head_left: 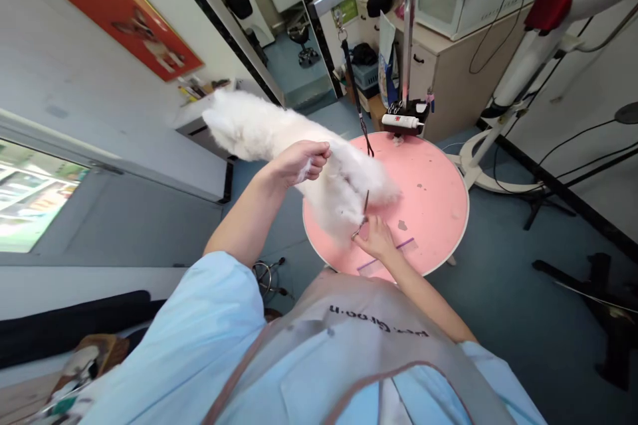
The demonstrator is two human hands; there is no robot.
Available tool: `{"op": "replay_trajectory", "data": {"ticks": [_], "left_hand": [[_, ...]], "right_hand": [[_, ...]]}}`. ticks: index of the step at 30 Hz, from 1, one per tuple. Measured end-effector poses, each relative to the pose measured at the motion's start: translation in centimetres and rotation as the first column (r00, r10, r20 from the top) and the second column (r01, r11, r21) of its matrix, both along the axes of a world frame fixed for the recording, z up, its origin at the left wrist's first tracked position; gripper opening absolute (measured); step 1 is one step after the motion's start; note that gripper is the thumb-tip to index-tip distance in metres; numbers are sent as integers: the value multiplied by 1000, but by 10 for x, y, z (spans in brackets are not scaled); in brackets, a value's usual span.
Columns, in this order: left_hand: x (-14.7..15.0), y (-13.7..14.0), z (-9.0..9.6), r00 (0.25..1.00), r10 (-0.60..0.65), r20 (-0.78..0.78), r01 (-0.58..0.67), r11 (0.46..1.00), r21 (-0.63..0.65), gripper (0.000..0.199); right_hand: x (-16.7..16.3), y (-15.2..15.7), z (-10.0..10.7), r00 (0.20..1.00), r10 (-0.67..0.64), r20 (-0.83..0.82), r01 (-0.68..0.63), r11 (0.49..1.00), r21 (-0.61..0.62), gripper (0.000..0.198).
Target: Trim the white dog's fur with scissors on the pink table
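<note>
A fluffy white dog [279, 129] stands on a round pink grooming table [438, 192], its head end reaching past the left edge. My left hand [306, 163] is closed over the dog's back, with a tuft of white fur showing between its fingers; whether this is the tail I cannot tell. In my right hand [376, 238] are the scissors [366, 204], blades pointing up beside the fur of the dog's leg. A comb with a purple spine [387, 255] lies on the table near my right wrist.
A metal grooming arm [407, 33] rises behind the table, with a black strap [355, 83] hanging from it. On the small black tray at its base lies a white tube [401, 121]. A white dryer stand [473, 153] is at the right, a wheeled stool [266, 277] below left.
</note>
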State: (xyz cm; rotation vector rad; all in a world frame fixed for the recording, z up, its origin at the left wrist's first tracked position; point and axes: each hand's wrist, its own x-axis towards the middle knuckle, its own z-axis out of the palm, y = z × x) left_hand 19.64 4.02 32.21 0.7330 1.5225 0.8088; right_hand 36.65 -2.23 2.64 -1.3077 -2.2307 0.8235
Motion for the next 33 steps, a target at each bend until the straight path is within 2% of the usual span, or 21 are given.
{"op": "replay_trajectory", "data": {"ticks": [3,7,11,12,14,16,18,20,23,25,27,30,33], "left_hand": [[-5,-2,0,999,35,15,-35,999,4,24],[-9,-4,-3,998,55,32,-55,998,4,25],[-8,-5,-5,999,49,21,-49,999,11,25],[-9,-5,-5,999,48,21,-48,999,15,25],[-11,-6,-5,998,52,26,-52,998,21,25],[-13,-7,-5,998,61,32,-62,998,22,25],[-15,-9,-5,998,62,28,-62,998,16,25],[-16,-11,-5,998,50,23,-51,999,18,25],[-15,-12,-6,999,43,22,-44,999,29,25],[-15,-11,-6,999,46,25,-47,998,32,26],[-15,-10,-5,998,52,25,-52,998,29,27],[-17,-8,-4,999,43,28,-44,999,29,27],[-19,-8,-2,999,27,25,-28,999,26,27]], "right_hand": [[5,2,-1,998,7,69,-1,996,-84,25],[23,-11,-12,984,36,175,2,977,-212,22],[14,-12,3,989,87,119,-73,990,-121,44],[7,-9,8,991,86,100,-77,992,-96,45],[-3,-2,14,993,75,92,-66,993,-97,32],[-4,-1,10,991,64,118,-45,986,-158,22],[3,-6,1,987,62,146,-26,971,-238,22],[9,-12,-5,987,74,142,-34,964,-265,24],[4,-10,-3,992,92,90,-75,981,-177,42],[-4,-3,2,992,93,84,-80,986,-146,37],[-10,3,4,990,84,116,-61,979,-195,27],[-9,4,2,987,72,143,-29,959,-282,25],[-14,3,7,994,82,67,-65,973,-221,30]]}}
